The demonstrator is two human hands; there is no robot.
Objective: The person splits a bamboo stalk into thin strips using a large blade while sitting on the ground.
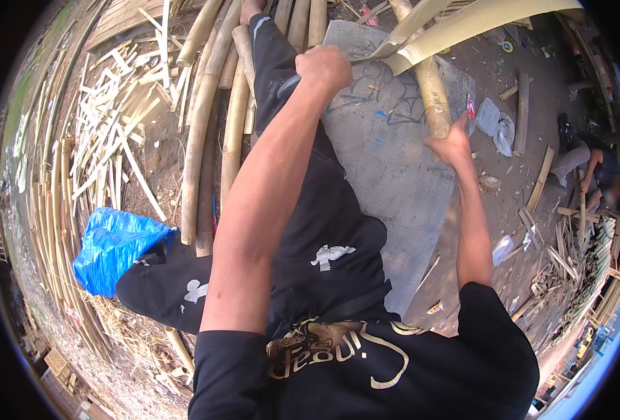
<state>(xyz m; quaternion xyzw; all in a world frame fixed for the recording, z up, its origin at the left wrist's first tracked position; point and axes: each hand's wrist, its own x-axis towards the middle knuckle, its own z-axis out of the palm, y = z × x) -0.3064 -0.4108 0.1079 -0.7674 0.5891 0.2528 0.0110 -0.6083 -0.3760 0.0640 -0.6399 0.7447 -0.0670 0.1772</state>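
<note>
My left hand (326,68) is closed in a fist round a dark-handled knife (289,87). The handle's end sticks out behind the fist, while its blade is mostly hidden and points toward the split bamboo. My right hand (453,145) grips the near end of a bamboo pole (432,91), which slants away from me over a grey board (394,203). Toward its far part the pole is split, with a wide pale strip (485,33) peeling up and curving off to the right. My legs (317,189), in dark trousers, lie along the left side of the board.
Several bamboo poles (208,105) lie beyond my leg on the left, with a heap of pale split strips (124,115) farther left. A blue plastic sheet (117,248) sits by my knee. Clear plastic bags (495,122) lie right of the board. Another person (597,164) works at far right.
</note>
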